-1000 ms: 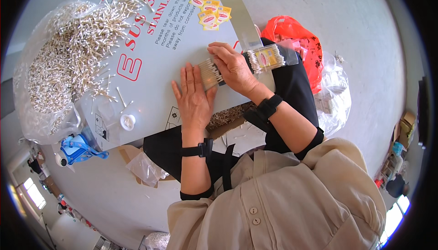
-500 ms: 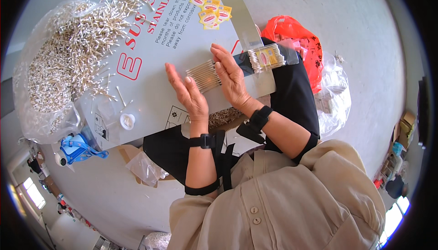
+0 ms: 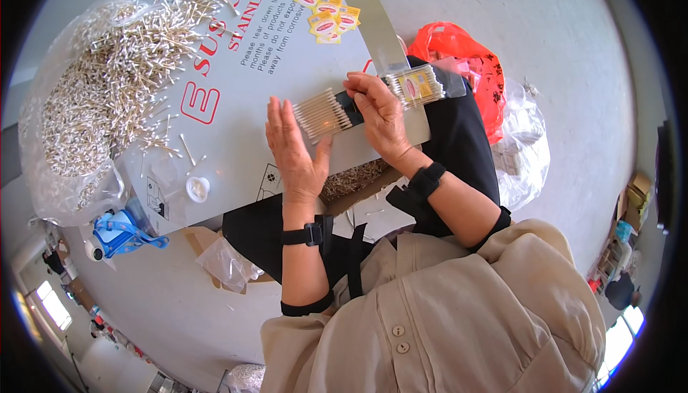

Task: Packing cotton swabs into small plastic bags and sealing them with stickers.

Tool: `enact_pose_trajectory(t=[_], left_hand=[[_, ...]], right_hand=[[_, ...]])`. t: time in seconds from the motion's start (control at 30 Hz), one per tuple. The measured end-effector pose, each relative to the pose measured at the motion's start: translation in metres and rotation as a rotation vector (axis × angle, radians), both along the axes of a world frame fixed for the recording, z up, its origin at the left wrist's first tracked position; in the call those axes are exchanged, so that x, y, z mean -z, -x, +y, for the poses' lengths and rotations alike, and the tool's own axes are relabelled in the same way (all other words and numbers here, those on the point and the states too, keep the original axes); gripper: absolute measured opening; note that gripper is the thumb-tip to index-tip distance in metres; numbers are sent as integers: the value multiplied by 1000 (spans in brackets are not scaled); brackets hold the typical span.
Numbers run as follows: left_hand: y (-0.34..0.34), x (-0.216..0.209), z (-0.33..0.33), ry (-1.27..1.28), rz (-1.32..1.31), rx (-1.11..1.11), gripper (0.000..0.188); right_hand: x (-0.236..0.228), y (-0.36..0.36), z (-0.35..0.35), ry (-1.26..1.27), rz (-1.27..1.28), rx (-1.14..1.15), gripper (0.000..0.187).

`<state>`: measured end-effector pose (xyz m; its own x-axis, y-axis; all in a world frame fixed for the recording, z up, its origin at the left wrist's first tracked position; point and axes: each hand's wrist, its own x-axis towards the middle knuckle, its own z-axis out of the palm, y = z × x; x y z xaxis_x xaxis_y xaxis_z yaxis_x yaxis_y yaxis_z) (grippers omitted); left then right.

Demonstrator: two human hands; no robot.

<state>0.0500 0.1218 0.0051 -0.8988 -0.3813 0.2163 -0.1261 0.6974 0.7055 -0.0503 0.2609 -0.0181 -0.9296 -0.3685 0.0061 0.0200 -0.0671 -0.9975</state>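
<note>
A flat row of cotton swabs [image 3: 320,115] lies on the grey sheet-covered table [image 3: 236,156]. My left hand [image 3: 295,160] stands at the row's left end, fingers straight and thumb spread, the thumb near the row's lower edge. At the row's other end, my right hand [image 3: 383,117] has its fingers curled in toward the thumb; whatever lies between them is hidden. Between the row and this hand a dark strip [image 3: 350,108] shows on the table. Just beyond my right hand, at the table's edge, rests a clear packet of cotton swabs [image 3: 416,86] with a yellow card in it.
A big clear bag of loose cotton swabs [image 3: 107,99] spills onto the table's left. Several yellow cards [image 3: 328,17] lie at the far side. A small white round tub [image 3: 198,189] sits near the left edge. Red [image 3: 459,56] and clear bags [image 3: 527,156] stand at right.
My left hand has turned more upright and shifted slightly left, its thumb out. The fingers of my right hand have curled in, and it has moved right, uncovering more of the dark strip.
</note>
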Motion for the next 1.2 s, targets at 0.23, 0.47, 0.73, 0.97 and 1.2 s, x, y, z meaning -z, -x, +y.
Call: enact_pose_trajectory(t=[0.23,0.47,0.73,0.97,1.2], left_hand=[[0,2,7,355,-301,46,83],[10,9,10,436,-359,30,78],[1,11,19,474,-402,23,81],[2,13,17,462,-412,28,81],[6,10,16,445,-401,24,79]], right_hand=[[-12,-3,7,-194,153,-25,25],[-11,-2,8,-172,149,-4,23],[-12,-1,8,-179,177,15,22],[-11,-1,8,-179,154,7,21],[-11,-1,8,-165,143,8,21]])
